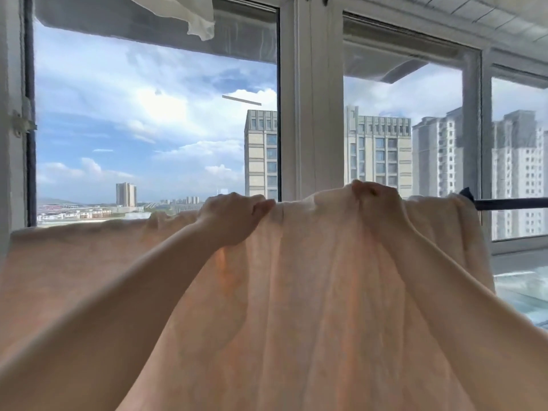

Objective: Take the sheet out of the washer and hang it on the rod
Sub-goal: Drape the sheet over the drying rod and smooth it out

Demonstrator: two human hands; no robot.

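A pale peach sheet [311, 277] hangs draped over a dark horizontal rod [513, 203], which shows bare only at the right; the rest of it lies hidden under the cloth. My left hand [234, 216] grips the sheet's top fold near the middle. My right hand [374, 192] pinches a bunched ridge of the fold further right, lifting it slightly. The sheet spreads left to the wall and falls down past the bottom of the view. The washer is out of sight.
Large windows with a white frame [311, 99] stand right behind the rod, showing sky and tower blocks. A white cloth [189, 13] hangs overhead at top left. A window sill [522, 256] runs at lower right.
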